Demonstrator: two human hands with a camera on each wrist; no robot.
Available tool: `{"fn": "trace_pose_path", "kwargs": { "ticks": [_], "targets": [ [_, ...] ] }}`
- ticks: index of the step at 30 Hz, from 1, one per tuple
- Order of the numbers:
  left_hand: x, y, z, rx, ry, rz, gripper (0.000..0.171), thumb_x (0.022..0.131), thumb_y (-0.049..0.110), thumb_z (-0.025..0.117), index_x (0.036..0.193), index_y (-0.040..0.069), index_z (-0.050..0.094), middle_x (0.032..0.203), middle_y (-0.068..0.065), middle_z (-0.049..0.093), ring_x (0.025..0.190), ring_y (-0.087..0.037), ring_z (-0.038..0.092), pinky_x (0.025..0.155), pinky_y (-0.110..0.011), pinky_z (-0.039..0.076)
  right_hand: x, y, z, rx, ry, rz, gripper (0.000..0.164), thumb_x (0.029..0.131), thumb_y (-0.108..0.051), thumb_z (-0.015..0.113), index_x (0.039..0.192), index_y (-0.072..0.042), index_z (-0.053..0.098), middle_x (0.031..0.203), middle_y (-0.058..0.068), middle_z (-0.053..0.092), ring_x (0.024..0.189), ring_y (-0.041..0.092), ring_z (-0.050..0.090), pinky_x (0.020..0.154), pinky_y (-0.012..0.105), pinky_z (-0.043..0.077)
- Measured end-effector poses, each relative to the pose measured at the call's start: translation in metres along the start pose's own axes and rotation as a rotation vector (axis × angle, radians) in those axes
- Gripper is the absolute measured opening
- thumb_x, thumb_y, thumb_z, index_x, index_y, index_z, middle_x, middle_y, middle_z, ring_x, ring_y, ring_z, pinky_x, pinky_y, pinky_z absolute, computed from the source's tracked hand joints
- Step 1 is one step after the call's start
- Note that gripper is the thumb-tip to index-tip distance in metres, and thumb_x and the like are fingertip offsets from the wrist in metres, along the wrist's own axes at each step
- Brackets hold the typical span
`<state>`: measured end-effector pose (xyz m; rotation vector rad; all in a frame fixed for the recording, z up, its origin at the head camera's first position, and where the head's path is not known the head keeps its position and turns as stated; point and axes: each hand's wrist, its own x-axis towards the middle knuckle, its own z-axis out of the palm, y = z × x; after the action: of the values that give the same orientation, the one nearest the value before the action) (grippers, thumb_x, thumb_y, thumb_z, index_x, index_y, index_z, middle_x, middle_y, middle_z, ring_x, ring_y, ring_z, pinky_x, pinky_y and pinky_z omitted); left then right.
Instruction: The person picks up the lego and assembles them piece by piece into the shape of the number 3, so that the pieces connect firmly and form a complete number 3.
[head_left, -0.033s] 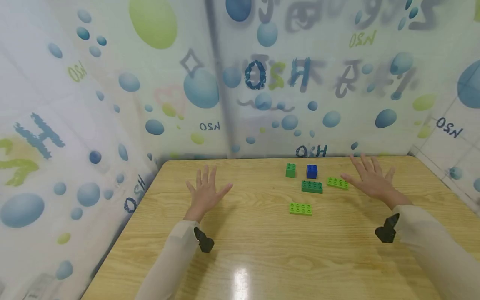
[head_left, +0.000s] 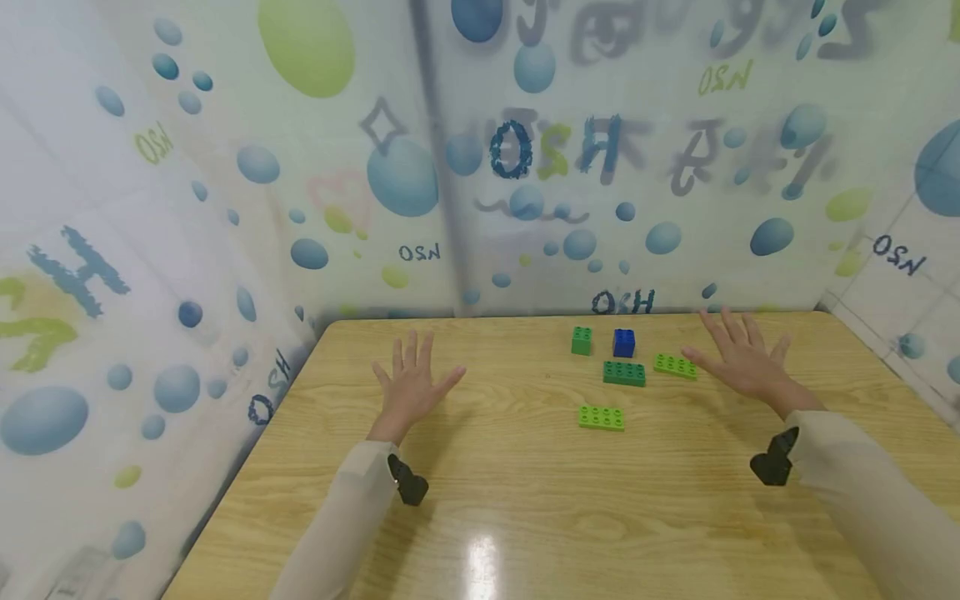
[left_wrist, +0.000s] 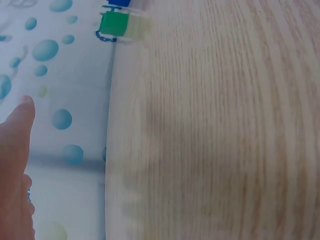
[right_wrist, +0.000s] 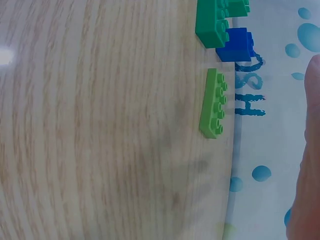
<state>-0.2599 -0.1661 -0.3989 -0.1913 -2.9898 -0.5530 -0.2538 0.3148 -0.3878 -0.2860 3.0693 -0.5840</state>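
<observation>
My left hand is spread over the left part of the table, fingers straight and thumb out, holding nothing. Over on the right, my right hand is spread too, its thumb near a flat lime toy brick but not gripping it. Left of that brick lie a long dark green brick, a small blue brick and a small green brick. Closer to me is another flat lime brick. The right wrist view shows the lime brick apart from the hand's visible edge.
The wooden table ends at the back against a pale wall covering printed with blue and green bubbles. More of this covering stands along both sides. Dark wrist cameras sit at both sleeve cuffs.
</observation>
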Motion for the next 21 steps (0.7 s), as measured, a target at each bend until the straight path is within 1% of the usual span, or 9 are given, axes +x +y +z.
{"fn": "trace_pose_path", "kwargs": {
  "ticks": [5, 8, 10, 12, 14, 15, 18, 20, 21],
  "targets": [
    [-0.001, 0.003, 0.005, -0.002, -0.002, 0.013, 0.09, 0.083, 0.066, 0.044, 0.148, 0.015, 0.008, 0.152, -0.014, 0.0, 0.136, -0.035, -0.007, 0.094, -0.069, -0.006, 0.002, 0.002, 0.002, 0.011, -0.007, -0.003, 0.082, 0.091, -0.057, 0.037, 0.146, -0.019, -0.009, 0.147, 0.022, -0.018, 0.127, 0.046, -0.023, 0.076, 0.065, -0.029],
    [-0.002, 0.013, 0.015, -0.057, 0.014, 0.056, 0.086, 0.083, 0.058, 0.053, 0.146, 0.01, 0.019, 0.149, -0.018, 0.016, 0.135, -0.037, 0.01, 0.095, -0.068, 0.003, 0.004, 0.002, 0.004, 0.02, 0.026, -0.032, 0.081, 0.091, -0.054, 0.041, 0.148, -0.015, -0.001, 0.148, 0.026, -0.005, 0.128, 0.052, -0.012, 0.081, 0.071, -0.021],
    [-0.004, 0.024, 0.023, -0.154, 0.009, 0.104, 0.077, 0.085, 0.048, 0.059, 0.142, 0.006, 0.029, 0.142, -0.02, 0.031, 0.129, -0.038, 0.027, 0.097, -0.064, 0.016, 0.007, 0.001, 0.005, 0.029, 0.06, -0.077, 0.078, 0.092, -0.049, 0.046, 0.147, -0.007, 0.01, 0.146, 0.029, 0.009, 0.128, 0.053, 0.002, 0.088, 0.072, -0.009],
    [-0.006, 0.039, 0.032, -0.295, -0.035, 0.155, 0.064, 0.085, 0.035, 0.064, 0.135, 0.002, 0.04, 0.13, -0.021, 0.045, 0.117, -0.037, 0.043, 0.093, -0.056, 0.031, 0.011, -0.001, 0.007, 0.057, 0.075, -0.117, 0.073, 0.092, -0.043, 0.05, 0.143, 0.0, 0.021, 0.142, 0.031, 0.022, 0.126, 0.053, 0.014, 0.092, 0.07, 0.005],
    [-0.007, 0.055, 0.043, -0.429, -0.113, 0.194, 0.053, 0.085, 0.027, 0.065, 0.128, 0.001, 0.048, 0.119, -0.021, 0.054, 0.105, -0.034, 0.053, 0.084, -0.047, 0.043, 0.015, -0.005, 0.008, 0.094, 0.065, -0.14, 0.066, 0.093, -0.037, 0.052, 0.138, 0.006, 0.03, 0.137, 0.032, 0.03, 0.122, 0.051, 0.025, 0.093, 0.066, 0.017],
    [-0.007, 0.063, 0.049, -0.489, -0.159, 0.204, 0.048, 0.085, 0.024, 0.066, 0.125, 0.001, 0.051, 0.115, -0.019, 0.057, 0.1, -0.032, 0.056, 0.079, -0.042, 0.047, 0.018, -0.008, 0.01, 0.108, 0.054, -0.148, 0.063, 0.093, -0.034, 0.053, 0.136, 0.008, 0.033, 0.134, 0.033, 0.034, 0.12, 0.05, 0.03, 0.092, 0.064, 0.023],
    [-0.007, 0.085, 0.067, -0.598, -0.279, 0.21, 0.046, 0.083, 0.024, 0.069, 0.122, 0.004, 0.055, 0.108, -0.013, 0.06, 0.094, -0.025, 0.058, 0.075, -0.035, 0.048, 0.023, -0.015, 0.014, 0.155, 0.019, -0.151, 0.055, 0.092, -0.027, 0.056, 0.132, 0.008, 0.041, 0.126, 0.031, 0.044, 0.111, 0.046, 0.043, 0.087, 0.06, 0.034],
    [-0.006, 0.097, 0.078, -0.623, -0.327, 0.208, 0.049, 0.081, 0.026, 0.072, 0.122, 0.006, 0.055, 0.108, -0.009, 0.059, 0.095, -0.021, 0.056, 0.077, -0.032, 0.047, 0.027, -0.02, 0.019, 0.165, 0.006, -0.165, 0.05, 0.091, -0.024, 0.058, 0.128, 0.008, 0.046, 0.119, 0.029, 0.051, 0.103, 0.042, 0.051, 0.083, 0.056, 0.039],
    [-0.005, 0.102, 0.082, -0.626, -0.336, 0.208, 0.05, 0.08, 0.026, 0.073, 0.123, 0.007, 0.055, 0.108, -0.007, 0.058, 0.095, -0.02, 0.056, 0.078, -0.031, 0.046, 0.028, -0.022, 0.021, 0.172, -0.001, -0.182, 0.048, 0.09, -0.022, 0.06, 0.125, 0.008, 0.048, 0.115, 0.028, 0.054, 0.099, 0.04, 0.053, 0.081, 0.054, 0.041]
  ]
}}
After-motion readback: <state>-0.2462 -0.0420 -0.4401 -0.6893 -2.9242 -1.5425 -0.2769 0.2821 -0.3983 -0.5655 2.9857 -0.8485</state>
